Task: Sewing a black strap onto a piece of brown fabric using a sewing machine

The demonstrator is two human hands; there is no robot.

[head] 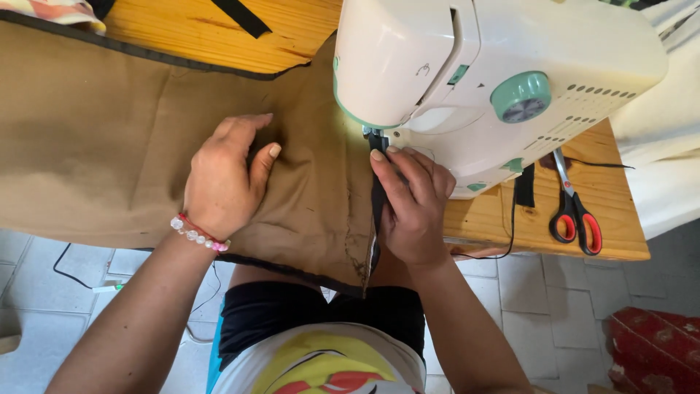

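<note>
Nearest the wearer, the left hand (222, 179) lies flat, fingers spread, pressed on the brown cloth (95, 138), a bead bracelet (198, 235) on its wrist. The right hand (412, 208) rests just beside it, fingertips pinching a black strip (377, 208) along the cloth edge, directly below the needle (375, 138). The cloth covers most of the wooden table (620, 219) and hangs over its near edge. Beyond the hands stands one white sewing machine (496, 66) with one green dial (520, 96); its body hides the far table. One pair of red-handled scissors (576, 211) lies right of the machine.
</note>
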